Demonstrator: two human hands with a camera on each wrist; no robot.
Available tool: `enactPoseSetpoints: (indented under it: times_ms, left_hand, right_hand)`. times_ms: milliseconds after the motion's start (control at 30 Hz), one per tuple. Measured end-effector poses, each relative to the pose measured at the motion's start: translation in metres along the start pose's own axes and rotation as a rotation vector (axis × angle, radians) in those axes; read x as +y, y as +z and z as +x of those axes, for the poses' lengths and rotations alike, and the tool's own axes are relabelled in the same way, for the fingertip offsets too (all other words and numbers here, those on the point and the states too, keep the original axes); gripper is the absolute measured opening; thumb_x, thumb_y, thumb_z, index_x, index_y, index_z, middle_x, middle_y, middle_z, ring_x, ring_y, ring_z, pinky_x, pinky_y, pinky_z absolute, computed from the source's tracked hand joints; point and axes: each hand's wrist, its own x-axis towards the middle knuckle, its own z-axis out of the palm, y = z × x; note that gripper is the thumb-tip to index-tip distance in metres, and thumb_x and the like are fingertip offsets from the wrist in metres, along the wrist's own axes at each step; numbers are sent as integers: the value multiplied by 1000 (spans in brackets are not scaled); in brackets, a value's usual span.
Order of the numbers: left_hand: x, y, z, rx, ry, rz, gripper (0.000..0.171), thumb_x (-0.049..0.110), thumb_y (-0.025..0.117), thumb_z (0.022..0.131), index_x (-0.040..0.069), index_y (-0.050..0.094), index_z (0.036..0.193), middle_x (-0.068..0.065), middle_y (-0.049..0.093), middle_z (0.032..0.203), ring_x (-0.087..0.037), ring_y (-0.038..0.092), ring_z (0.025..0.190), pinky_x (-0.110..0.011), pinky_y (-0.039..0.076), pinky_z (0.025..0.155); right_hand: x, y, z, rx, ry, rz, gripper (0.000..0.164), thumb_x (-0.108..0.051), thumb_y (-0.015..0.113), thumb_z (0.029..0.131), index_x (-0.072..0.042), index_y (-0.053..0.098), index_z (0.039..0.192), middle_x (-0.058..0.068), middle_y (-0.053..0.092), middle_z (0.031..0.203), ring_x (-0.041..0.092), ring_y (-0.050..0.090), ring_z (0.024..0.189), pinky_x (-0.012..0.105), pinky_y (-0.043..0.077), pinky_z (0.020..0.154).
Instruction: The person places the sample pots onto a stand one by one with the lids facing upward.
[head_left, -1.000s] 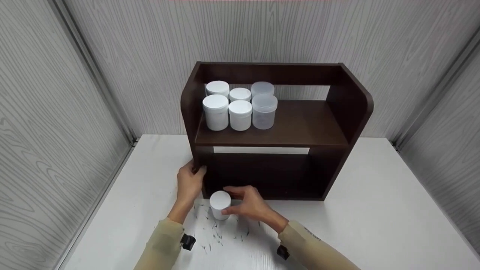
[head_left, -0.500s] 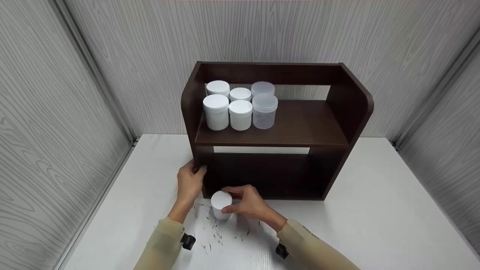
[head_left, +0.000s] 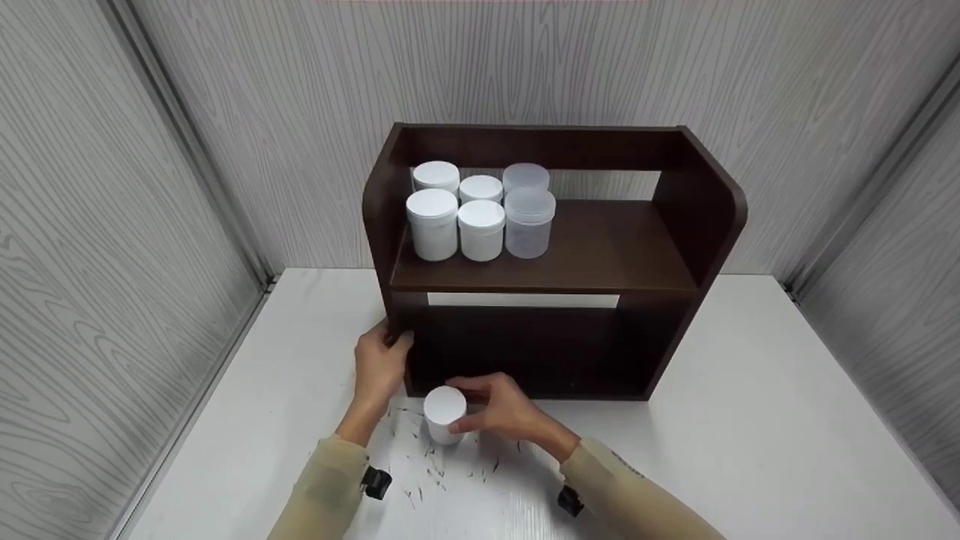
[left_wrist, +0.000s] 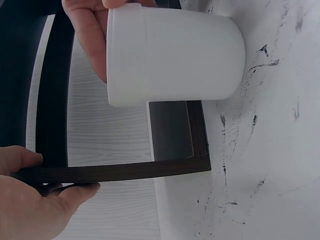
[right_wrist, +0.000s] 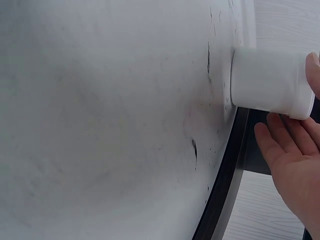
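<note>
A white lidded jar [head_left: 445, 409] stands upright in front of the lower left corner of a dark brown two-tier shelf [head_left: 615, 255]. My right hand [head_left: 508, 409] holds it near the lid, thumb on the near side and fingers behind. In the right wrist view the jar [right_wrist: 267, 82] has its base right at the table surface. My left hand [head_left: 379, 367] grips the shelf's left side panel. The left wrist view shows the thumb and fingers of the left hand [left_wrist: 37, 200] on either side of that panel [left_wrist: 125, 171].
On the upper tier, white lidded jars [head_left: 433, 225] and two translucent jars [head_left: 529, 225] stand grouped at the left. Dark scuff marks streak the white table [head_left: 750, 435] before the shelf. Grey wood-grain walls [head_left: 300, 112] enclose the table.
The jar and my right hand have shifted very slightly to the right and toward me. My left hand stays on the shelf's side panel.
</note>
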Motion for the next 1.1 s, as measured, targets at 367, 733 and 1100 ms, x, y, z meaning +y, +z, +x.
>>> enactPoseSetpoints:
  times_ms: [367,733,1100]
  left_hand:
    - [-1,0,-1,-28,-7,-29,45,7,59,103,-14,54,143,-31,63,136,-42,60,129,-52,50,109]
    - [0,0,-1,-12,-7,-31,40,7,60,102,-12,60,137,-29,67,129,-39,64,123,-49,53,104]
    - [0,1,1,-20,7,-19,40,6,60,102,-13,60,137,-30,67,129,-40,65,122,-51,53,103]
  right_hand:
    - [3,-3,-8,-51,-45,-24,72,-7,94,79,6,62,142,19,63,143,32,65,126,47,53,106]
    - [5,-3,-8,-40,-29,-10,70,-5,95,78,2,65,141,13,67,140,30,65,125,43,54,105]
    - [7,-3,-9,-29,-23,33,69,-3,93,78,3,65,140,15,67,138,33,65,126,42,54,106]
